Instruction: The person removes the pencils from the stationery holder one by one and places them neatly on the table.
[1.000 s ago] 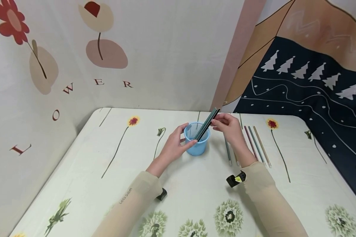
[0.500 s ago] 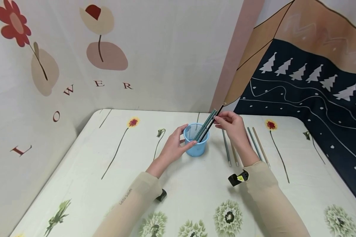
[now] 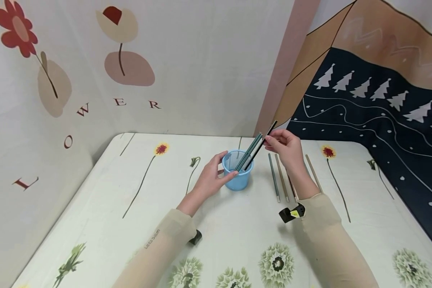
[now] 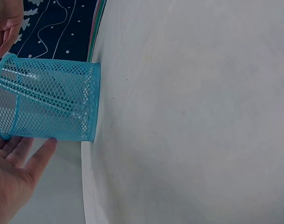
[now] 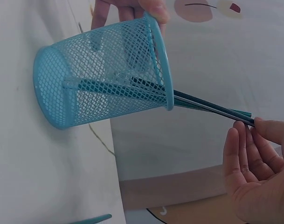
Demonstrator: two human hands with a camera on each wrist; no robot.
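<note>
A light blue mesh pen cup stands upright on the table. My left hand holds it, thumb at the near rim and fingers on the far left side. Several green pencils lean to the right inside the cup, their upper ends above the rim. Between thumb and fingertips, my right hand pinches a black pencil. In the right wrist view the lower part of the black pencil shows through the mesh, inside the cup. The left wrist view shows the left fingers against the cup's side.
On the table right of the cup lie a green pencil, a gold pencil and a dark pencil, with another gold pencil beyond the right forearm. The forearm covers part of the row. A printed cloth wall rises behind the table.
My right hand has moved up and to the right, drawing the black pencil higher out of the cup and away from the green ones. The left hand and cup stay in place.
</note>
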